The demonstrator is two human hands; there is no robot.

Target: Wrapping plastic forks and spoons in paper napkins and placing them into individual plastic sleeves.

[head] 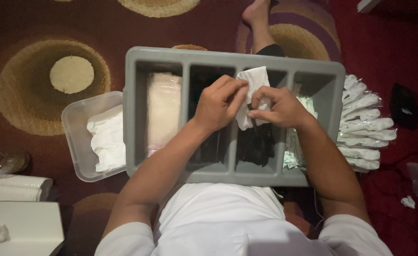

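Both hands meet over a grey four-compartment tray [156, 54] resting on my lap. My left hand [217, 102] and my right hand [277, 108] together hold a white paper napkin [252, 80], with a thin dark utensil [252, 116] against it between the fingers. Under the hands, the two middle compartments hold dark plastic cutlery [258, 147]. The left compartment contains clear wrapped packets [163, 111]. The right compartment holds small pale sachets [292, 149].
A clear plastic tub [73, 135] with white napkins [107, 140] sits left of the tray. A stack of wrapped white cutlery sets [366, 125] lies to the right on red cloth. My bare foot [258, 16] rests on the patterned rug. White boxes [19, 223] sit at lower left.
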